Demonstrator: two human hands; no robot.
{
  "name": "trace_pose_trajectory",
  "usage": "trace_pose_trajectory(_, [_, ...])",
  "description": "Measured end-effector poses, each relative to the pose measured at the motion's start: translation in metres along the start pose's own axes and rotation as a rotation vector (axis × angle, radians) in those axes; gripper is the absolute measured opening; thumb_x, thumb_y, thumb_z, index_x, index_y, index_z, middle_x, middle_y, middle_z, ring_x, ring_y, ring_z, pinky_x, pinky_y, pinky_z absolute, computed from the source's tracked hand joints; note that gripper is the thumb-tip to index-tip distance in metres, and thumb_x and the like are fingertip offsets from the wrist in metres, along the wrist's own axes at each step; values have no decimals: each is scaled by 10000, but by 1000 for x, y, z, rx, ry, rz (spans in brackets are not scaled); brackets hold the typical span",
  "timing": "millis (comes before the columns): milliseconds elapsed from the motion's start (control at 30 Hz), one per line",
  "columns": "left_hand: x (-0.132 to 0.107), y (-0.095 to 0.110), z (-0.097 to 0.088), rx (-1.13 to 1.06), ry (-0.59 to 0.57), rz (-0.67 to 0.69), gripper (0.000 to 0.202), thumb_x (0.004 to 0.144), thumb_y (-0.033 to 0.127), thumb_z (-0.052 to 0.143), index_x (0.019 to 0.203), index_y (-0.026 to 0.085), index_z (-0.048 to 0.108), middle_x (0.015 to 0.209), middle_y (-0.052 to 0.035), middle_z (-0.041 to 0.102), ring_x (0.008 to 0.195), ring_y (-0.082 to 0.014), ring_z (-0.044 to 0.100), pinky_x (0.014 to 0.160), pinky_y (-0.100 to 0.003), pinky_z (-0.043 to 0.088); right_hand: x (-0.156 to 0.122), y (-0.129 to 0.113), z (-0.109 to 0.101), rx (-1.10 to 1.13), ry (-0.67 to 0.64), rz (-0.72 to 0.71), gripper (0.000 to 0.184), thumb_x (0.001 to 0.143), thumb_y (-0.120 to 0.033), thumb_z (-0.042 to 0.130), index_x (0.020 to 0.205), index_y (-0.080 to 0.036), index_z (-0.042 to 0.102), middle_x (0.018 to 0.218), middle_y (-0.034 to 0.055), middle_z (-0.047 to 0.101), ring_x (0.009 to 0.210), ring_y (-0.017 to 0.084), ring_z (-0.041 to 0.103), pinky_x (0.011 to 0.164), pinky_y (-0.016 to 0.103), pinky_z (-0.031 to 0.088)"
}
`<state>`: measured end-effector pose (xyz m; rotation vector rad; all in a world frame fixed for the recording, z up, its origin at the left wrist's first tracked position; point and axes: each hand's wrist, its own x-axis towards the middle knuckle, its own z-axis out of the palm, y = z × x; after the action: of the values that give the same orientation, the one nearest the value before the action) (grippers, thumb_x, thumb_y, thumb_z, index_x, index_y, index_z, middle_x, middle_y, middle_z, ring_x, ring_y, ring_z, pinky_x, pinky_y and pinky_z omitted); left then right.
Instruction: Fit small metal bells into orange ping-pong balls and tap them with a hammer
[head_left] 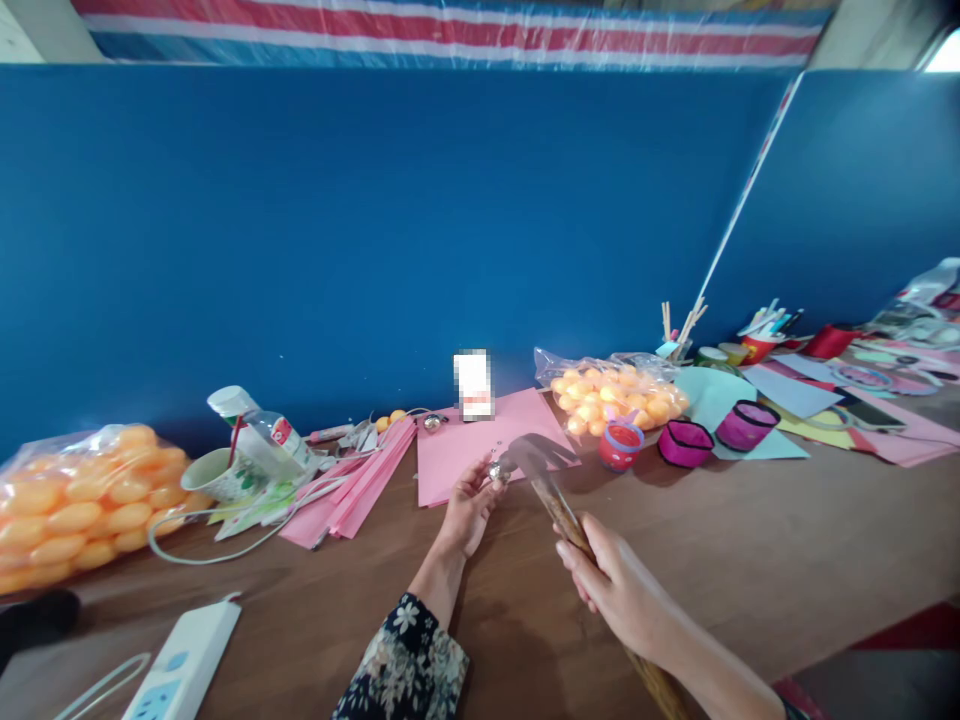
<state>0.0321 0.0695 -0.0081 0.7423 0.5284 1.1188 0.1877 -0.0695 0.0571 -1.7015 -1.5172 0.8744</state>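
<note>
My left hand (471, 505) pinches a small, shiny, rounded metal piece (498, 471) above the near edge of a pink paper sheet (457, 465). My right hand (600, 565) is wrapped round the wooden handle of a claw hammer (566, 520). The hammer's head is close beside the metal piece; whether they touch I cannot tell. At the sheet's far left lies a similar shiny piece (433, 422). Tiny dark bits rest on the paper near my left fingertips, too small to name.
Bags of orange balls lie left (97, 500) and right (615, 390). Around the brown table (517, 620) are a power strip (184, 660), a cup (217, 475), folded pink paper (367, 490), a red cup (621, 445) and purple bands (686, 443). A blue partition (375, 220) stands behind.
</note>
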Motion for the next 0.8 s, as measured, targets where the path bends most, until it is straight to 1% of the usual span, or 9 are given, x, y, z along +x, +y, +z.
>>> trace_pose_trajectory(67, [0,-1,0,25,-18,7,444,620,100,715,1041,197,612,1016,-49,658,895,-148,607,822,-263,420,1,-1,0,-3,8,8,264,833,-459,404,824,-204,470,589,-12,520,516,141,529,480,236,417])
trace_pose_trajectory(167, [0,-1,0,38,-11,11,437,610,94,720,1024,194,623,1020,-47,658,891,-148,606,818,-262,422,1,0,-1,13,13,27,271,822,-466,417,819,-203,479,590,-12,527,511,138,529,476,234,415])
trace_pose_trajectory(267, [-1,1,0,4,-4,-9,425,659,145,697,1067,211,600,1015,-45,658,892,-146,610,829,-276,425,1,1,-1,44,16,28,281,843,-464,387,846,-197,472,620,-17,532,508,123,526,476,224,413])
trace_pose_trajectory(367, [-2,3,1,-29,-25,-48,387,694,177,674,1072,202,596,985,-53,665,928,-157,605,865,-298,415,3,2,-2,65,3,15,282,857,-455,368,864,-190,465,618,-27,521,483,109,507,456,214,399])
trace_pose_trajectory(433, [-2,3,0,-37,-34,-53,364,683,179,684,1039,197,610,965,-51,669,926,-160,605,866,-304,415,4,2,-3,70,-1,14,283,855,-454,373,864,-187,467,603,-33,512,477,106,502,451,211,395])
trace_pose_trajectory(533, [-1,0,-2,-33,-16,-36,328,644,171,715,960,199,632,918,-31,675,853,-149,622,821,-296,431,4,4,-2,84,-1,24,287,850,-451,381,878,-181,474,609,-30,514,475,104,499,439,206,392])
trace_pose_trajectory(600, [0,-1,-2,-22,-6,-35,333,626,158,727,944,196,635,915,-27,675,826,-143,624,808,-292,433,4,5,-1,94,-7,30,291,848,-451,381,893,-180,476,631,-23,522,473,102,496,430,204,392])
trace_pose_trajectory(700, [0,-1,0,-6,-10,-26,374,610,116,730,965,189,635,966,-35,666,859,-137,613,833,-278,418,3,6,1,86,-3,45,296,835,-464,398,890,-185,481,643,-16,527,481,105,501,438,210,404])
trace_pose_trajectory(800, [0,1,2,-4,-8,-10,367,601,89,728,949,173,648,964,-40,670,880,-142,610,861,-274,403,2,5,1,76,-9,55,295,822,-472,417,865,-189,489,616,-22,517,490,111,507,451,213,412])
